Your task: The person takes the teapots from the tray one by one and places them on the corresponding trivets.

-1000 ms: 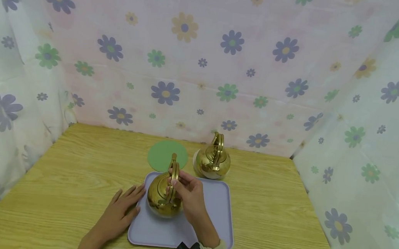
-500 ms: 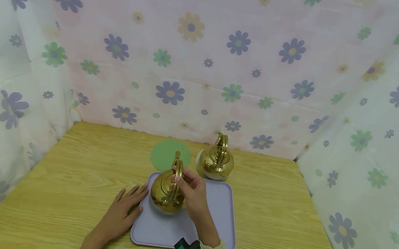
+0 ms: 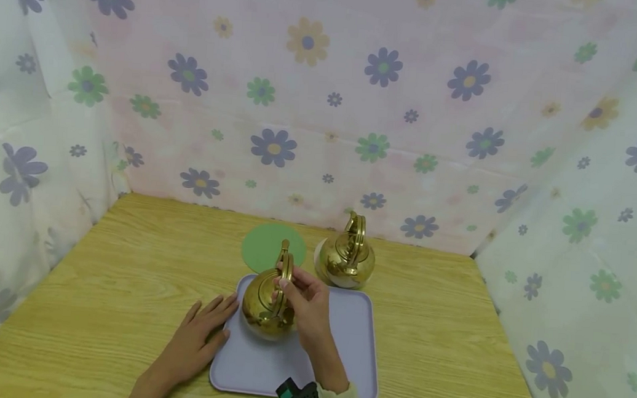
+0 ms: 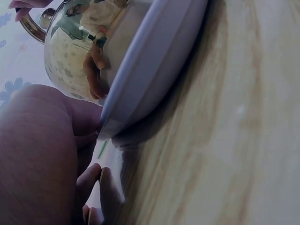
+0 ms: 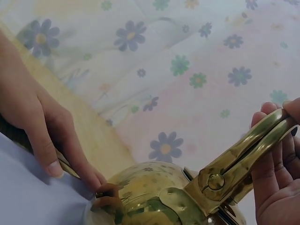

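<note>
A shiny gold kettle (image 3: 264,306) stands on the left part of a lavender tray (image 3: 350,337). My right hand (image 3: 302,296) grips its upright gold handle (image 3: 284,269), fingers curled round it; the right wrist view shows the handle (image 5: 243,157) and the kettle body (image 5: 154,199) close up. My left hand (image 3: 198,335) lies flat on the table with its fingers straight, touching the tray's left edge (image 4: 140,79). The kettle (image 4: 75,51) shows above the tray rim in the left wrist view.
A second gold kettle (image 3: 345,259) stands on a white coaster behind the tray. A green round mat (image 3: 262,244) lies behind the tray to the left. Flowered cloth walls (image 3: 326,88) close in the wooden table (image 3: 107,283) on three sides.
The kettle and my right hand have shifted slightly away from me on the tray. My left hand stays at the tray's left edge.
</note>
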`<state>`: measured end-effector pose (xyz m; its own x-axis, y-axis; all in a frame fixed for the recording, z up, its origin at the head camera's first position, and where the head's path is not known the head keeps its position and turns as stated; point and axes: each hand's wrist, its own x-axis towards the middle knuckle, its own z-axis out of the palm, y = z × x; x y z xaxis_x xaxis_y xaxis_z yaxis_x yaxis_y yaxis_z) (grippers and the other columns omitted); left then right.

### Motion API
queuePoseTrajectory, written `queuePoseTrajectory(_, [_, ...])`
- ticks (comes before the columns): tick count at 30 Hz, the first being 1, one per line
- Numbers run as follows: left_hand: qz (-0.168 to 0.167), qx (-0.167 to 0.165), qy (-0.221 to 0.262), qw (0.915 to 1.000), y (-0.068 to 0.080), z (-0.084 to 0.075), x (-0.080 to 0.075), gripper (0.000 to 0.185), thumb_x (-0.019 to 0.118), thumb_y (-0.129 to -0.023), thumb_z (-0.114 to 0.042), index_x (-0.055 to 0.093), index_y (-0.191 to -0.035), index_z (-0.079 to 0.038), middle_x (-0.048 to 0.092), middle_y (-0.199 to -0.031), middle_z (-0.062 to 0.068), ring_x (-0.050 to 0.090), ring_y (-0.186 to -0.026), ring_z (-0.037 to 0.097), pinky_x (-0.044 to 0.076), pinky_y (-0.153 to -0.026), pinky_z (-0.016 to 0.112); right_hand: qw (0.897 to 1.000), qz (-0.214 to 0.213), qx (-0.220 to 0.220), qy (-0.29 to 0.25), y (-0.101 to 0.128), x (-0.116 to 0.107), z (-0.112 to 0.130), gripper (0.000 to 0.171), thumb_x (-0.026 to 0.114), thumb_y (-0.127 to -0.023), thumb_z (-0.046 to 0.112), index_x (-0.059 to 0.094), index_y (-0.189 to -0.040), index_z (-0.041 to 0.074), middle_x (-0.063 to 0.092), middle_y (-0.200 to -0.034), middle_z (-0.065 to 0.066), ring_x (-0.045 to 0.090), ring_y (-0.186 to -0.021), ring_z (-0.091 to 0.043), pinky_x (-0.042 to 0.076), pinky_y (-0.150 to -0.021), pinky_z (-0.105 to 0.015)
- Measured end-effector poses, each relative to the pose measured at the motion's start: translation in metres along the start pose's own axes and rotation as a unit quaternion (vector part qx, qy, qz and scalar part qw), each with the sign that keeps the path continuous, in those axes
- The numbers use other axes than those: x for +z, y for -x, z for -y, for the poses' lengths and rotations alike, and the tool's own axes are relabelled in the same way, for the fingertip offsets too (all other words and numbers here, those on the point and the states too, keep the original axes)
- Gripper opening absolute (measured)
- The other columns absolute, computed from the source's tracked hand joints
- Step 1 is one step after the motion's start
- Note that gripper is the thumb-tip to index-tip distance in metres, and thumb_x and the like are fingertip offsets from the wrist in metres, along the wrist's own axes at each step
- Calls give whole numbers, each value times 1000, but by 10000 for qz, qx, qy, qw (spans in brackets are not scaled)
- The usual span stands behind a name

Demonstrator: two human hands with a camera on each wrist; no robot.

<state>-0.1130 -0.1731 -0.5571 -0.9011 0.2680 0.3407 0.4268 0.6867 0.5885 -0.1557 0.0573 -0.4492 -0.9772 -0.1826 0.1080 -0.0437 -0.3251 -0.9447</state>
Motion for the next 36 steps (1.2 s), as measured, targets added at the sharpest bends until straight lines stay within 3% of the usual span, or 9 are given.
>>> queuePoseTrajectory(11, [28,-65,44,10000,-1,-3,0,50,63,-99,-17,54,-148,-9,50,-155,6,41,-144,42,10,-124,56,9998,48,-203,43,-7,0,1,40,60,-98,0,55,-133,-18,70,-101,-16,68,-87,-15,60,-73,-24])
queuePoseTrajectory(19, [46,-114,63,9999,-1,-5,-1,50,62,-99,-17,55,-147,-9,50,-155,6,41,-144,42,10,-124,54,9995,124,-282,25,-8,1,1,37,59,-98,-3,56,-132,-18,71,-96,-7,68,-82,-11,59,-72,-22])
queuePoseTrajectory(27, [84,-157,167,9997,-1,-8,-4,49,63,-99,-16,55,-147,-7,50,-155,7,41,-144,43,13,-121,61,9993,185,-305,138,-9,0,1,40,59,-99,1,53,-132,-21,70,-95,-13,67,-76,-9,58,-70,-21])
queuePoseTrajectory(36, [30,-80,97,9999,-1,-5,-2,50,62,-99,-16,54,-148,-8,49,-155,7,42,-143,43,10,-124,55,9985,252,-491,57,-13,-1,0,41,58,-100,1,52,-133,-21,70,-94,-8,66,-81,-12,59,-71,-22])
